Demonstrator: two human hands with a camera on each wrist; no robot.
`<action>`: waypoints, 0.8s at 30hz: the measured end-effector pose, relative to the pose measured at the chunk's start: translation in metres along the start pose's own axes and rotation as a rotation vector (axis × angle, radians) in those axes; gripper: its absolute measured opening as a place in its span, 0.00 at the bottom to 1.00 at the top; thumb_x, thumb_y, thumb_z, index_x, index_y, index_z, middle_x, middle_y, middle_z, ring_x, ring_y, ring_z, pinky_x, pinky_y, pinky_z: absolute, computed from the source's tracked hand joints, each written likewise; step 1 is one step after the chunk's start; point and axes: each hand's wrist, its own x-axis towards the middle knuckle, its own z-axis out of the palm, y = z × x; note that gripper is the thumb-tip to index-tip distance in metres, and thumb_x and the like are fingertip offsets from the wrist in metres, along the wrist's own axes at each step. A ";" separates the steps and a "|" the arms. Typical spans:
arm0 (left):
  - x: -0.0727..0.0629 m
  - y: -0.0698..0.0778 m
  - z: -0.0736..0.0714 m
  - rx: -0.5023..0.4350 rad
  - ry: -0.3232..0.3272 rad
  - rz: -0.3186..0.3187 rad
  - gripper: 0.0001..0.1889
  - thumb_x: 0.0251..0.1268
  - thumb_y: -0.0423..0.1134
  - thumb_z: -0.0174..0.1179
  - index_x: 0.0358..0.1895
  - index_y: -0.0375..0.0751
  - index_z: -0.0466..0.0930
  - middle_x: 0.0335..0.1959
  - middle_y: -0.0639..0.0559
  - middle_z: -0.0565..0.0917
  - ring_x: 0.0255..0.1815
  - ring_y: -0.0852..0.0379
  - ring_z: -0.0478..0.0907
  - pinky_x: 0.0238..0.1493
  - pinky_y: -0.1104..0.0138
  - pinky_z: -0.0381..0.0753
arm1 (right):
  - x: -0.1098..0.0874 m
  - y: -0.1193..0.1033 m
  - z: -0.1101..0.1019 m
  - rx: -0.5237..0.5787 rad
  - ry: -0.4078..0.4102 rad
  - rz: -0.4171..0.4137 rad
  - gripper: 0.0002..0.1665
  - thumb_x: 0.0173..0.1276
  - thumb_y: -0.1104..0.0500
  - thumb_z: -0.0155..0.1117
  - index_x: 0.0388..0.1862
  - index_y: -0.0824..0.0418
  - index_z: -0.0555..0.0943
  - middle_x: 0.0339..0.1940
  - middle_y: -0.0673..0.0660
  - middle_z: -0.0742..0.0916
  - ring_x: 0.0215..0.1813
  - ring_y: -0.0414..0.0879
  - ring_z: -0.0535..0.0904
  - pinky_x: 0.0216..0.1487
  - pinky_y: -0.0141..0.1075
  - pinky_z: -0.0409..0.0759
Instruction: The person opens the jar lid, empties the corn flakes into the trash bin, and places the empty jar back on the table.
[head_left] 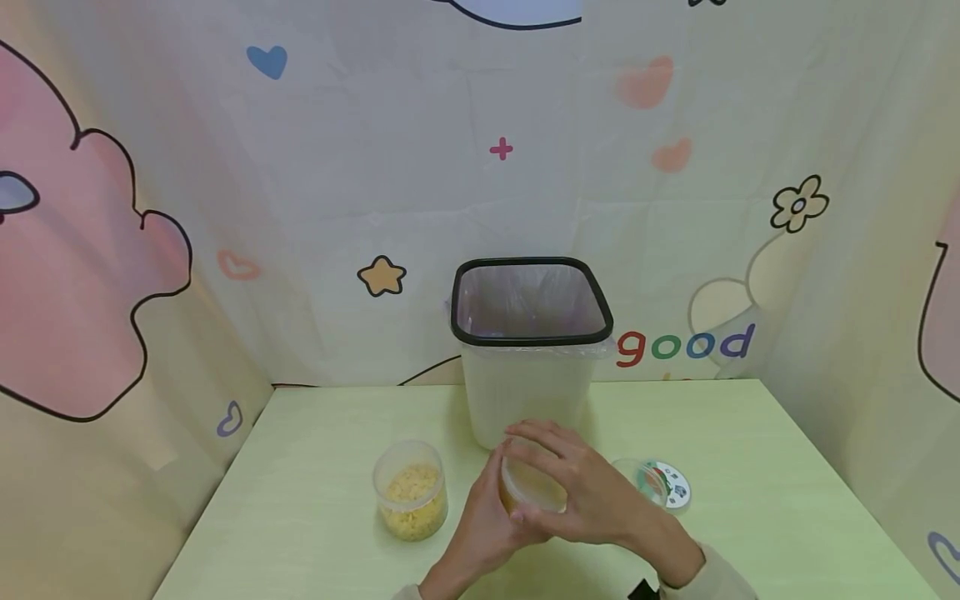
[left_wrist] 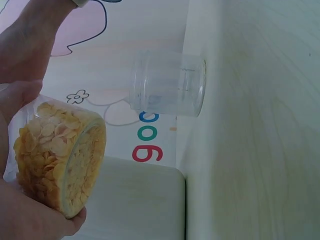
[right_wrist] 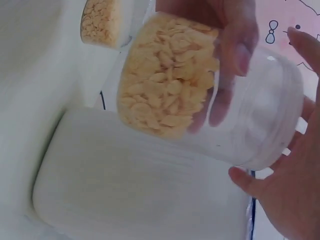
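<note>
The head view shows the left hand (head_left: 487, 521) nearest, fingers and thumb clamped round a tilted jar of yellow flakes (right_wrist: 162, 75) held above the table (head_left: 315, 500); the right hand (head_left: 585, 487) curls its fingers about the jar's upper end. A second jar (head_left: 412, 496) stands left, a clear jar (left_wrist: 167, 82) right, near a printed disc (head_left: 674, 485). Behind stands a lined bin (head_left: 525, 383), before a patterned backdrop (head_left: 322, 167).

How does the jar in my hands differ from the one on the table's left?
The held jar is off the table, gripped by the left hand and right hand; the standing jar rests on it, untouched. The held jar is tilted, the standing jar upright. Both are see-through and partly filled with yellowish flakes.
</note>
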 end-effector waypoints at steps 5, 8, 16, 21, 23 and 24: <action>0.001 0.001 -0.001 0.057 0.036 -0.019 0.53 0.45 0.51 0.77 0.75 0.60 0.53 0.60 0.53 0.75 0.54 0.53 0.76 0.49 0.64 0.79 | 0.008 -0.010 -0.013 -0.113 0.004 0.119 0.37 0.58 0.39 0.69 0.67 0.44 0.74 0.68 0.49 0.76 0.66 0.47 0.74 0.58 0.49 0.80; 0.002 0.003 -0.002 0.094 0.048 -0.030 0.53 0.43 0.52 0.78 0.74 0.60 0.54 0.61 0.55 0.74 0.55 0.53 0.76 0.50 0.63 0.79 | 0.014 -0.018 -0.022 -0.186 -0.028 0.179 0.37 0.59 0.38 0.67 0.67 0.45 0.73 0.67 0.51 0.77 0.66 0.48 0.74 0.54 0.49 0.82; 0.003 0.006 -0.003 0.181 0.071 -0.049 0.53 0.41 0.50 0.78 0.73 0.52 0.56 0.62 0.51 0.73 0.56 0.51 0.75 0.51 0.60 0.80 | 0.020 -0.028 -0.028 -0.258 -0.175 0.389 0.42 0.60 0.27 0.60 0.70 0.43 0.71 0.68 0.53 0.77 0.61 0.53 0.79 0.31 0.44 0.81; 0.003 0.006 0.000 0.252 0.105 -0.005 0.53 0.37 0.45 0.80 0.71 0.53 0.58 0.60 0.50 0.73 0.56 0.53 0.74 0.51 0.58 0.80 | 0.019 -0.028 -0.022 -0.282 -0.198 0.501 0.47 0.56 0.22 0.58 0.68 0.46 0.73 0.60 0.54 0.81 0.49 0.53 0.84 0.31 0.46 0.81; 0.003 0.005 0.001 0.283 0.122 0.022 0.52 0.36 0.43 0.81 0.70 0.53 0.60 0.59 0.50 0.74 0.55 0.54 0.74 0.50 0.59 0.80 | 0.018 -0.028 -0.019 -0.283 -0.198 0.521 0.46 0.56 0.22 0.58 0.66 0.47 0.76 0.56 0.53 0.83 0.45 0.52 0.85 0.32 0.45 0.82; 0.003 0.005 0.001 0.302 0.132 0.039 0.52 0.35 0.43 0.81 0.70 0.52 0.60 0.58 0.50 0.74 0.55 0.54 0.74 0.50 0.59 0.81 | 0.017 -0.028 -0.018 -0.282 -0.197 0.526 0.46 0.56 0.22 0.59 0.65 0.48 0.77 0.55 0.53 0.84 0.44 0.52 0.85 0.33 0.45 0.82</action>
